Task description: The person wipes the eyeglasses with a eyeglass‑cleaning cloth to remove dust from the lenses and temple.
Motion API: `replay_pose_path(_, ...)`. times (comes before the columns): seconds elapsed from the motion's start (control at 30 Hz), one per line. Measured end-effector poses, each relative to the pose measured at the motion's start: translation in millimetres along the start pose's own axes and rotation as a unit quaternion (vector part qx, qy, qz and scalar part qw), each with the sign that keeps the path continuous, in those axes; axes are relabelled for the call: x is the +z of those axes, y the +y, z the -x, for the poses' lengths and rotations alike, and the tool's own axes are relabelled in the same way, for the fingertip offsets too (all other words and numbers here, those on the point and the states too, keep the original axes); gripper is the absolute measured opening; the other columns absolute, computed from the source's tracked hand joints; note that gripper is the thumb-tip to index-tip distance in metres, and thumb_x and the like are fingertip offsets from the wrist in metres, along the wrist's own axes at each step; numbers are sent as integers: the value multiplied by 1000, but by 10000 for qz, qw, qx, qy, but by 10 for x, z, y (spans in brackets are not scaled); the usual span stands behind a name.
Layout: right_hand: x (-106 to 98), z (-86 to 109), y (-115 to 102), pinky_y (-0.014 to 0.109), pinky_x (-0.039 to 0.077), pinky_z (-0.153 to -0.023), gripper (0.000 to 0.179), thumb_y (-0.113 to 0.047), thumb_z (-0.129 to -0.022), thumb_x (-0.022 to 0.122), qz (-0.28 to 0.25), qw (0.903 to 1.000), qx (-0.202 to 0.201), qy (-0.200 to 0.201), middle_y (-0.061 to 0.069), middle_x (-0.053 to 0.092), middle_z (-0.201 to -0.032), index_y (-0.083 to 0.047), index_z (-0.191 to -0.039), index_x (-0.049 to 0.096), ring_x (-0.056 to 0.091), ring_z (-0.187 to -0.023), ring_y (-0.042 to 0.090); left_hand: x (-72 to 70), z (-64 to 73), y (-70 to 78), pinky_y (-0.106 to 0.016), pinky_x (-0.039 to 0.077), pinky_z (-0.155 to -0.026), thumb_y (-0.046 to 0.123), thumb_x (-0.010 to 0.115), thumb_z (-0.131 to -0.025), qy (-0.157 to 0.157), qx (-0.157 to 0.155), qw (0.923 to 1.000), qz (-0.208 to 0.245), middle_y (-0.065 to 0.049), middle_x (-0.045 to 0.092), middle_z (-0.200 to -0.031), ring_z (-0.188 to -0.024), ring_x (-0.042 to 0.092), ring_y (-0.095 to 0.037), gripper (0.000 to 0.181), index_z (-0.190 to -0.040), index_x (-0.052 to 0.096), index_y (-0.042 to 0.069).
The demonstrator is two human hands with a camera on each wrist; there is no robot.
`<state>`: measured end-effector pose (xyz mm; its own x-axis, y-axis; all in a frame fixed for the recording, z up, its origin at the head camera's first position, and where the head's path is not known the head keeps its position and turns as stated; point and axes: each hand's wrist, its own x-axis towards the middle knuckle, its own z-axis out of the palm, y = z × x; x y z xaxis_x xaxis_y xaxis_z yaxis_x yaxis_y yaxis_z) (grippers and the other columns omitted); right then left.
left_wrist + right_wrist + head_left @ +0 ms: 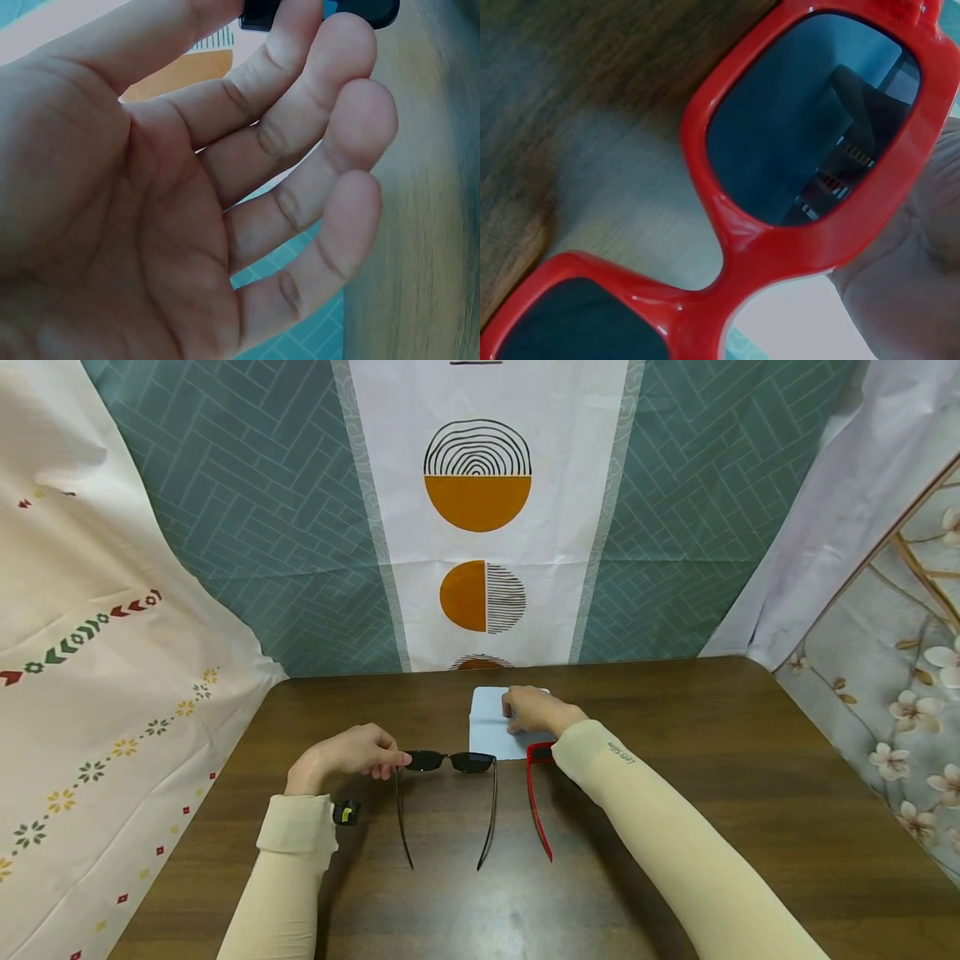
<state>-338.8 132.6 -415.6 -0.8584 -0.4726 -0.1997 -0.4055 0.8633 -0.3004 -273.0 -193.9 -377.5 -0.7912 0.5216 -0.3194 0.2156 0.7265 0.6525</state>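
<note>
The left hand (352,756) pinches the black-framed sunglasses (472,763) at their left corner, left of centre in the lower half of the head frame; thumb and index finger meet on the frame, and the left wrist view shows the other fingers loosely bent and apart. The sunglasses have both temples unfolded toward the bottom of the frame. The right hand (536,708) lies over a light blue sheet (487,727) near the centre, its fingers bent downward; whether they grip the sheet, I cannot tell. The red-framed sunglasses (535,777) sit just right of the black pair.

The wooden table (750,793) has its far edge just beyond the sheet, against a patterned teal-and-white curtain (262,485). Its side edges slant out toward the lower corners, with a broad stretch of wood right of the right sleeve (652,827) and a narrower strip left of the left sleeve (288,877).

Small dark lettering on the right sleeve is too fine to read surely. A black device (347,812) with a yellow patch sits at the left wrist.

The right forearm hides most of the red frame in the head view. The right wrist view crops both its lenses and only part of the right hand shows; in the left wrist view the black frame is cut off at the top.
</note>
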Motion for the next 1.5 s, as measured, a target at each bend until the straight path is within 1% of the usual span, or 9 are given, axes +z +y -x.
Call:
replay_pose_path(0.23, 0, -12, -35, 35, 50, -81, 15, -10, -96, 76, 205, 9998, -26, 69, 8, 67, -104, -4, -109, 70, 55, -88, 21, -1, 15, 10, -37, 48, -69, 27, 66, -103, 57, 124, 9999, 92, -5, 62, -73, -72, 57, -24, 33, -84, 67, 0)
replay_pose_path(0.37, -12, 2, -42, 36, 48, -78, 7, -5, -99, 69, 317, 9994, 17, 118, 7, 65, -100, -4, -106, 70, 53, -85, 22, 8, 0, 5, -38, 48, -70, 28, 65, -104, 156, 233, 9995, 147, -7, 63, -75, -72, 56, -25, 33, -83, 67, 3)
replay_pose_path(0.53, -71, 11, -8, 37, 45, -75, 11, 1, -99, 59, 312, 9990, 63, 315, 8, 62, -97, -3, -104, 68, 51, -83, 23, 9, -19, 32, -39, 50, -71, 29, 63, -105, 313, 395, 9986, 142, -8, 64, -77, -74, 59, -29, 32, -85, 66, 4)
replay_pose_path(0.7, -186, 43, 32, 39, 47, -77, 13, 1, -99, 58, 249, 9986, -22, 456, 12, 64, -101, -2, -106, 68, 53, -85, 25, 6, -23, 75, -46, 52, -75, 30, 63, -105, 377, 396, 9982, 244, -9, 64, -78, -78, 60, -33, 30, -90, 66, 4)
replay_pose_path(0.77, -229, 58, 39, 39, 50, -80, 14, 0, -100, 59, 251, 9987, -37, 453, 13, 66, -107, -2, -110, 69, 56, -87, 25, 4, -23, 85, -46, 52, -76, 30, 63, -105, 411, 385, 9980, 280, -10, 64, -79, -78, 60, -32, 29, -92, 66, 4)
replay_pose_path(0.87, -278, 74, 41, 40, 53, -82, 16, -1, -101, 60, 223, 9989, -46, 412, 14, 67, -111, -1, -113, 69, 58, -89, 25, 9, -24, 93, -42, 51, -76, 30, 64, -105, 514, 391, 9975, 272, -9, 64, -77, -76, 60, -27, 26, -92, 66, 7)
replay_pose_path(1.1, -333, 107, 16, 38, 51, -81, 11, 1, -100, 60, 154, 9982, -212, 540, 12, 66, -103, -2, -105, 69, 56, -85, 25, 39, -37, 106, -35, 45, -74, 31, 64, -104, 932, 471, 9942, 246, -6, 60, -70, -71, 55, -19, 24, -94, 69, 10)
replay_pose_path(1.3, -400, 150, 16, 41, 54, -84, 23, 7, -97, 53, 222, 9977, -192, 610, 14, 69, -111, -1, -109, 71, 60, -93, 27, 45, -30, 150, -33, 43, -72, 28, 64, -104, 1251, 381, 9911, 246, -9, 60, -69, -69, 53, -18, 22, -94, 72, 10)
replay_pose_path(1.5, -454, 163, 32, 44, 54, -94, 32, 11, -90, 52, 395, 9961, -259, 739, 15, 70, -115, -3, -108, 75, 64, -103, 31, 30, -18, 203, -32, 42, -69, 24, 64, -104, 1351, 349, 9902, -5, -13, 63, -71, -66, 53, -17, 19, -95, 73, 10)
